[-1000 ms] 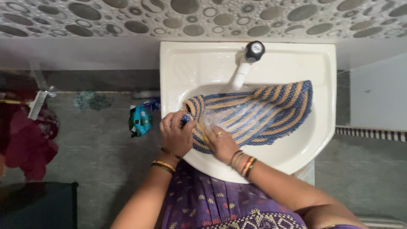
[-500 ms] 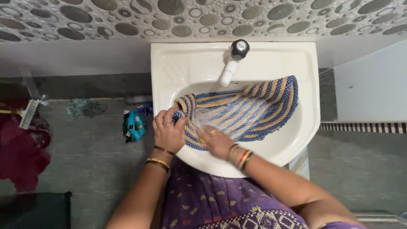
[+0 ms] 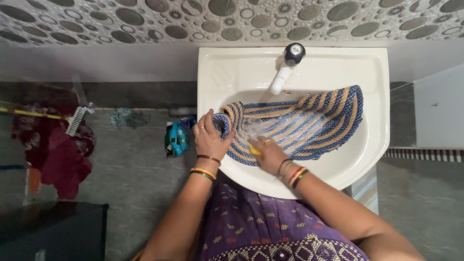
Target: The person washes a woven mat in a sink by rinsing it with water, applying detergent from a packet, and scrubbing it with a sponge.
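The striped mat (image 3: 299, 126) lies in the white sink (image 3: 372, 145), wet and soapy, with both hands on its near-left end.

The mat is thick woven rope in blue and tan, so it looks soft and bendy, and I think it is heavy with water and a bit slippery from the foam. The left hand (image 3: 209, 140) is closed tight around the folded left edge, and that bunched edge looks like the best place to hold it. The right hand (image 3: 267, 153) presses down on the mat just beside it and is curled around something small and yellow, but I cannot tell what. Farther back, the rest of the mat spreads across the bowl to the right. Behind it, the tap (image 3: 288, 65) points down at the mat. On the floor to the left sits a small teal packet (image 3: 176, 138).
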